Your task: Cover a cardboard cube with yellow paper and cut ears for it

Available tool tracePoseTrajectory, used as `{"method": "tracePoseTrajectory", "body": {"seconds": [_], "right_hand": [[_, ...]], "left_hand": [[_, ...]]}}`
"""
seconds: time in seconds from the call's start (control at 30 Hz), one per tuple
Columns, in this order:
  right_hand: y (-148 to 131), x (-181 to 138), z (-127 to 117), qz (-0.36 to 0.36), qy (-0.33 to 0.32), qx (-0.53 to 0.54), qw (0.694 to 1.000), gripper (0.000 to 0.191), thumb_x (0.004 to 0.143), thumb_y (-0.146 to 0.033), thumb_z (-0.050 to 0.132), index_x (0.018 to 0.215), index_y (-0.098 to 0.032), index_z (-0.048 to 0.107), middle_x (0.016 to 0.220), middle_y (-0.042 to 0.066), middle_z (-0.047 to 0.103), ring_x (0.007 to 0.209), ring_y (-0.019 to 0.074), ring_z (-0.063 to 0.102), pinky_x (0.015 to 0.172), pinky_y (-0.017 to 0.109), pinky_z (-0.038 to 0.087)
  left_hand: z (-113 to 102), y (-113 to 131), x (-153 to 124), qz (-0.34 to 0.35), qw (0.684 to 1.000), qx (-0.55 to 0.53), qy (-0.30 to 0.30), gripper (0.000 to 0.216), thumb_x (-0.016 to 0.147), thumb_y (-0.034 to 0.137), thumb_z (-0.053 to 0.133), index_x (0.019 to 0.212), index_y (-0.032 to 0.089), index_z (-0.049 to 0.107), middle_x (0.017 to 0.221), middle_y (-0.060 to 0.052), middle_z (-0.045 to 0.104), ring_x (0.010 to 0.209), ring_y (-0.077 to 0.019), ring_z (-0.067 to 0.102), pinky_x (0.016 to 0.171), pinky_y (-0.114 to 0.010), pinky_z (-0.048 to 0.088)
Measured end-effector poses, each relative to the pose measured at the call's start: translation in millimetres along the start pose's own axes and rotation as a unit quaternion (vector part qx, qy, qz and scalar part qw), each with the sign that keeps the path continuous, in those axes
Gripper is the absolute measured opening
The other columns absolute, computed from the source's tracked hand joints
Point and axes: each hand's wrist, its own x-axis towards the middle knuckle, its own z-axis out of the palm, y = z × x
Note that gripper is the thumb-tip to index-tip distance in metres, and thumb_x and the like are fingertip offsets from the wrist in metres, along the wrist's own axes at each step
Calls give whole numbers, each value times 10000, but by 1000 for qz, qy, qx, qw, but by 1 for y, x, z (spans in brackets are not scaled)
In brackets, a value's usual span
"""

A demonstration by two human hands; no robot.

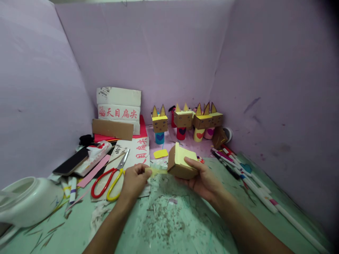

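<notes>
My right hand [203,179] grips a small cardboard box [182,169] above the table, thumb on top and fingers underneath. Pale yellow paper [184,155] covers the box's upper face. From the box's lower left edge a thin yellowish strip [159,171] reaches across to my left hand [136,178], which pinches its other end. The strip is blurred, so I cannot tell whether it is tape or paper. Beside my left hand lie scissors [113,181] with one red and one yellow handle loop, on a printed white cardboard sheet [137,151].
Several cardboard cat figures [160,124] stand at the back, near a yellow paper piece [160,153]. Markers [255,187] line the right side. A white pitcher-like vessel [37,201] stands front left. Flattened cardboard [119,111] leans against the lilac back wall [148,53].
</notes>
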Motion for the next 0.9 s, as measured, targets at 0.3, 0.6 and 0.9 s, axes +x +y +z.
{"method": "tracePoseTrajectory", "body": {"seconds": [0.3,0.6,0.9], "right_hand": [[-11,-9,5,-92,17,15,995,248,704,-168,623,951,-150,616,797,65,714,692,203,668,558,304,575],[21,-1,2,87,-54,-135,985,326,804,-255,496,1082,-92,544,864,132,685,739,230,662,464,310,556],[8,3,-10,-102,23,-577,810,393,801,-514,489,651,-178,626,628,74,611,624,225,575,458,274,395]], "left_hand": [[-33,1,22,-87,985,-84,127,248,482,293,597,682,149,571,315,85,403,288,-51,280,329,-169,152],[-33,11,16,-63,983,-119,125,297,424,273,667,667,111,614,373,85,422,354,-43,316,367,-164,181],[-23,13,4,-37,993,-90,64,225,491,280,693,634,113,646,378,74,434,372,-39,305,381,-165,191]]}}
